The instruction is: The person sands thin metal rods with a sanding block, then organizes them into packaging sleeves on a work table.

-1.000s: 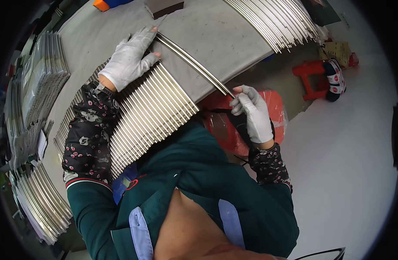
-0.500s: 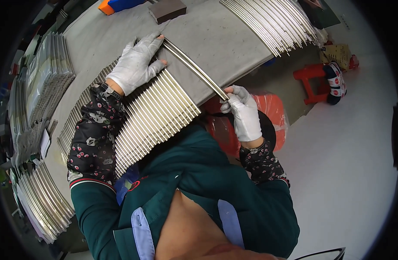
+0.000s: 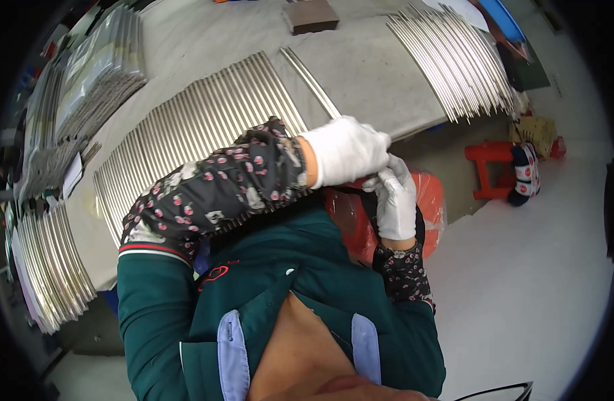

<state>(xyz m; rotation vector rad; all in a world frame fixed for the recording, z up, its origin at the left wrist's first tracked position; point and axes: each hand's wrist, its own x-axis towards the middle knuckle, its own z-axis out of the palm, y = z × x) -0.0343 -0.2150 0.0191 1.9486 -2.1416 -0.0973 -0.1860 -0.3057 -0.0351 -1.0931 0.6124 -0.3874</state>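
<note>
A pair of slim, shiny metal rods [image 3: 312, 83] lies slantwise on the grey-covered table, its near end hidden beneath my left hand [image 3: 350, 150]. That hand, in a white glove, is closed over the rods at the table edge. Just to its right and nearer me, my gloved right hand [image 3: 395, 197] has its fingers pinched together close to the left fingertips. What sits between the right fingers is too small or hidden to make out. To the left, a long row of similar metal rods [image 3: 207, 100] lies side by side, partly covered by my left forearm.
Another row of rods [image 3: 447, 60] lies at the far right of the table [image 3: 367, 73]. A brown block [image 3: 312, 16] sits at the back. Plastic-wrapped bundles [image 3: 103, 80] are stacked at left. Beyond the table's right edge stand a red stool [image 3: 484, 170] and a red plastic-covered seat [image 3: 431, 200].
My left hand has moved from the far end of the rod pair to its near end, beside my right hand. The right hand has drawn slightly nearer me. The whole view has shifted.
</note>
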